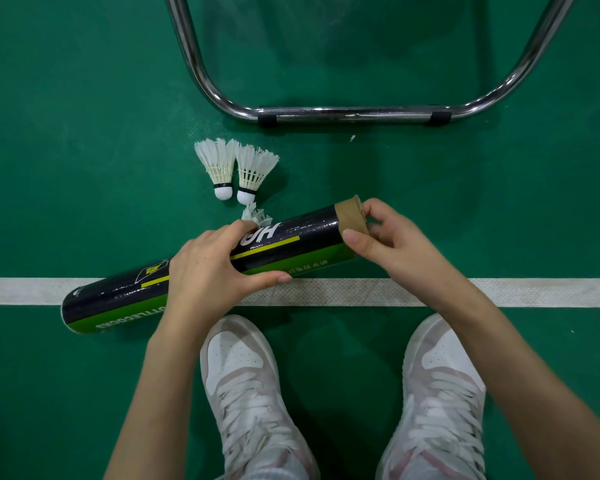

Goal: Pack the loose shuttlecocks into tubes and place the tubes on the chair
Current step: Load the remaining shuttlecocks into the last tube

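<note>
A long black and green shuttlecock tube (309,237) lies slanted over the green floor, its brown taped end to the right. My left hand (212,268) grips the tube around its middle. My right hand (385,237) pinches the brown end (352,216), thumb on the near side and fingers at the rim. Two white feather shuttlecocks (219,168) (253,171) lie side by side just beyond the tube, cork ends toward me. The feathers of a third shuttlecock (255,214) poke out from behind the tube.
The chrome tube base of a chair (354,113) stands on the floor beyond the shuttlecocks. A white court line (499,292) runs across the floor under the tube. My two white sneakers (250,386) (440,393) are planted below it.
</note>
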Motion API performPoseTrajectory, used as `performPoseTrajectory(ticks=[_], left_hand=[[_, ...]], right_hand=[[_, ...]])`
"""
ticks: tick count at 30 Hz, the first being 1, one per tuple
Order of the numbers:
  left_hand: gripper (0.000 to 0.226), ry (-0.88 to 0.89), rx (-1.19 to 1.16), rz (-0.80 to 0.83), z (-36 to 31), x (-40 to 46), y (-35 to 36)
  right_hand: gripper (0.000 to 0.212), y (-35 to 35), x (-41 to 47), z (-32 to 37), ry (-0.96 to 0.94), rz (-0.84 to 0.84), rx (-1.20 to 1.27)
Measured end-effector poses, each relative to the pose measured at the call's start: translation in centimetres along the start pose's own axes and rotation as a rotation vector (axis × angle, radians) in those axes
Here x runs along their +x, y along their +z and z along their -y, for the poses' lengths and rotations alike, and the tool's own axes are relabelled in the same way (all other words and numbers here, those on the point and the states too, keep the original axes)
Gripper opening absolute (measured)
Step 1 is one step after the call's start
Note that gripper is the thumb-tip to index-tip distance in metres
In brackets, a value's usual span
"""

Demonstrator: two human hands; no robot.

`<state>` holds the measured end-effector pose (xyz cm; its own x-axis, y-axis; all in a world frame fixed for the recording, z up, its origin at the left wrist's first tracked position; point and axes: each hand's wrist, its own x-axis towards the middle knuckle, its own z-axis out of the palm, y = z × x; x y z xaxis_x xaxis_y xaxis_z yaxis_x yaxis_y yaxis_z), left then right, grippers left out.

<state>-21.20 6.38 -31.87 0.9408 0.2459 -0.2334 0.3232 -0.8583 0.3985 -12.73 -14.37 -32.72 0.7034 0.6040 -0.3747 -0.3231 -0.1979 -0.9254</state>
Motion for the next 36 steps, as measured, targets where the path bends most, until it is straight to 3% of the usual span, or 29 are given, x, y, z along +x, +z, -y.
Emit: performPoseTrajectory(ticks=[3,6,12,28,36], left_hand=[[0.080,-0.030,0.002,0.041,0.3,-0.3,0.0],[0.082,-0.054,0.010,0.073,1.1,-0.9,0.3],[0.088,-0.053,0.043,0.101,3.2,-1.8,1.1],[0.088,-0.108,0.067,0.213,5.3,-1.7,1.6],[0.072,-0.156,0.046,0.233,5.7,-1.7,1.4]], right_hand=[[0.033,0.0,0.1,0.0,0.005,-0.098,-0.102],[0.026,0.2,0.3,-0.1,-0.033,-0.192,-0.271],[0.019,1.3,1.6,-0.3,-0.089,-0.242,-0.362],[0.030,4.6,6.8,-1.3,0.013,0.218,-0.451],[0.039,5.3,8.4,-1.1,0.059,0.429,-0.604]])
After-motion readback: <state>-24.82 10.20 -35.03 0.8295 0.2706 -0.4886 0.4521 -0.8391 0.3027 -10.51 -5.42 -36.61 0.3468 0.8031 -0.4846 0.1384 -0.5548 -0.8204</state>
